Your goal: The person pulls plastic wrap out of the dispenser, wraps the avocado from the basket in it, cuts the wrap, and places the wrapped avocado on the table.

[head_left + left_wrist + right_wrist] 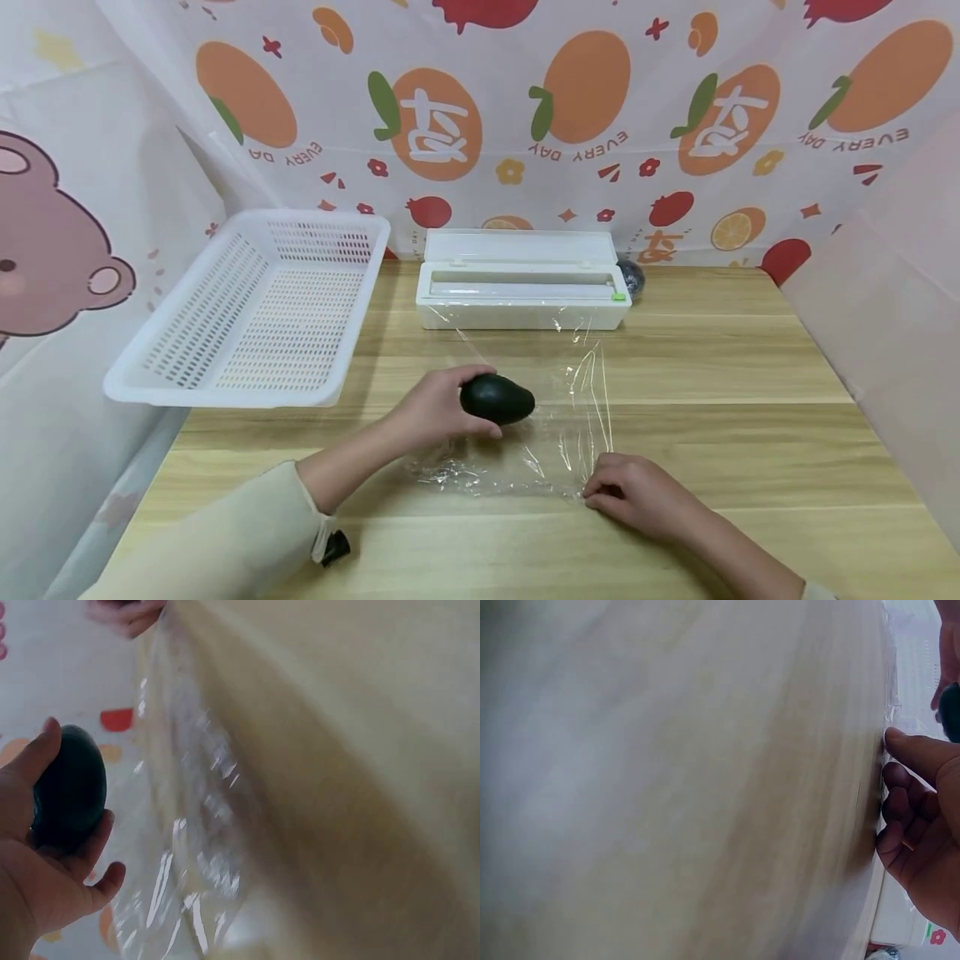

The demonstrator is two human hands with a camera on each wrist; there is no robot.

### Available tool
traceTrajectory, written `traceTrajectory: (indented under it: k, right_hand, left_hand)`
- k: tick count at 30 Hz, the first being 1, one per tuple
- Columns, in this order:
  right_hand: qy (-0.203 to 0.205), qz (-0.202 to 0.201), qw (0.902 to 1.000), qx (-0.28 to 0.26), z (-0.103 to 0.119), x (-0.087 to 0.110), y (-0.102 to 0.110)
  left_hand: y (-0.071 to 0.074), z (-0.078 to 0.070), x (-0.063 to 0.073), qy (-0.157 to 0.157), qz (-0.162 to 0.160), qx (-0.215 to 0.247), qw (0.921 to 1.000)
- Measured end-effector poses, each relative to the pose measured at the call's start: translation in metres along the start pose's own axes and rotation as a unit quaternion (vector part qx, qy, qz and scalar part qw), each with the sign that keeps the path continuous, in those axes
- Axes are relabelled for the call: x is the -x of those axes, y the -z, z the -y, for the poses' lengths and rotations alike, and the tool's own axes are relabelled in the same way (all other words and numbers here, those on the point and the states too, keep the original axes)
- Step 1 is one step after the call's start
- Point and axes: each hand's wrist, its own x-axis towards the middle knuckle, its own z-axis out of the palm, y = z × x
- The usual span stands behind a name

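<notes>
A person's left grip (pixel 441 407) is curled round a dark oval fruit (pixel 498 399) over clear plastic film (pixel 525 458). The right grip (pixel 633 493) pinches the film's near-right corner at the table (pixel 750 367).

Mid-frame, your left hand (pixel 441 406) grips a dark green, egg-shaped fruit (pixel 498 400) over clear plastic film (pixel 551 446); lower right of centre, your right hand (pixel 637 493) pinches the film's corner. A white perforated plastic basket (pixel 225 397) sits centre-left, a white open-lidded rectangular box (pixel 525 317) upper centre.
</notes>
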Motion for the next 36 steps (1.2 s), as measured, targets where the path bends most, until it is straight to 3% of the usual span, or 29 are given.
traceTrajectory:
  k: [7,12,15,21,24,32,36]
  right_hand:
    - [-0.001,0.002,1.0000,-0.004,0.001,-0.001,0.000]
    - [0.000,0.003,1.0000,-0.007,0.000,-0.001,0.000]
    - [-0.001,0.004,1.0000,-0.007,0.000,-0.001,0.000]
    - [-0.006,0.007,0.9999,-0.008,-0.001,-0.001,0.000]
    - [-0.008,0.007,0.9999,-0.007,-0.001,-0.001,-0.001]
    - [-0.011,0.010,0.9998,-0.009,0.002,-0.001,0.000]
    - [-0.033,0.013,0.9993,-0.007,0.005,-0.002,0.001]
  left_hand:
    - [-0.027,0.005,0.003,-0.013,0.006,0.007,0.9999]
    - [-0.037,0.010,0.005,-0.013,0.018,0.021,0.9995]
    - [-0.041,0.015,0.006,-0.024,0.018,0.003,0.9996]
    - [-0.045,0.021,0.007,-0.085,-0.003,-0.086,0.9926]
    - [-0.045,0.023,0.008,-0.103,0.000,-0.109,0.9887]
    - [-0.044,0.026,0.008,-0.088,0.004,-0.128,0.9878]
    - [-0.045,0.024,0.008,-0.095,0.005,-0.139,0.9857]
